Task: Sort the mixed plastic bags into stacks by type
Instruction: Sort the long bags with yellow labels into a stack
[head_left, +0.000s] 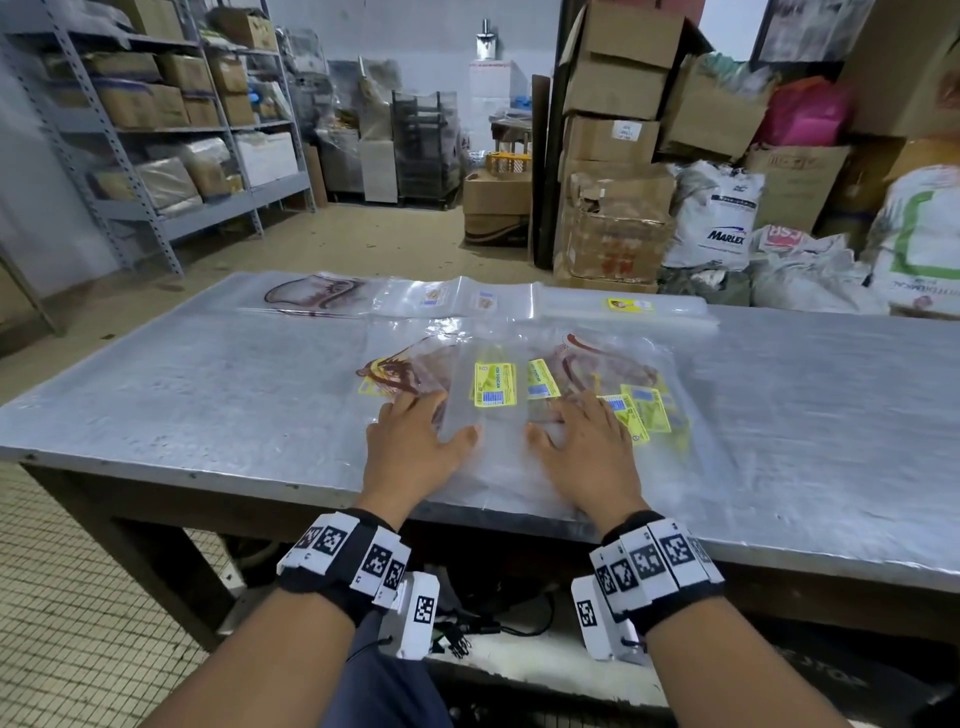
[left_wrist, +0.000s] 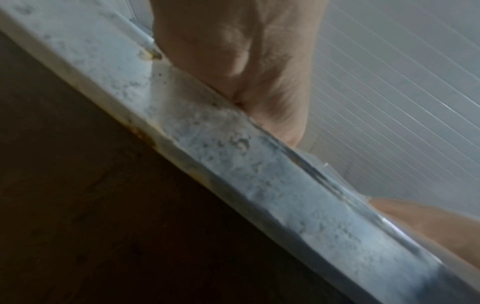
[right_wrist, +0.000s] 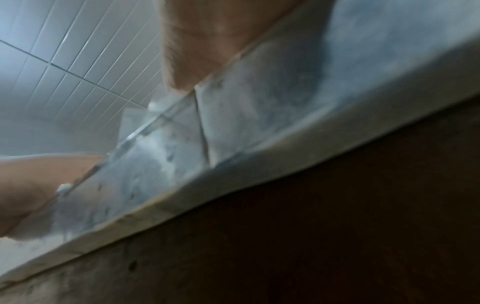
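A mixed pile of plastic bags (head_left: 597, 374) lies in the middle of the metal-topped table (head_left: 208, 389), some with red-brown prints, some with yellow labels. On top lies a narrow clear bag with a yellow label (head_left: 491, 395). My left hand (head_left: 415, 441) rests flat at its left edge, thumb touching it. My right hand (head_left: 584, 447) lies flat on the pile at its right edge. In the wrist views only the heel of my left hand (left_wrist: 233, 51) and the heel of my right hand (right_wrist: 207, 41) show at the table edge; the fingers are hidden.
Along the far edge lie a stack of red-brown printed bags (head_left: 317, 296), clear bags with small labels (head_left: 457, 299) and a clear stack with a yellow label (head_left: 623, 306). Metal shelves (head_left: 156, 156) stand at the left; cardboard boxes (head_left: 613, 130) and sacks (head_left: 717, 218) behind.
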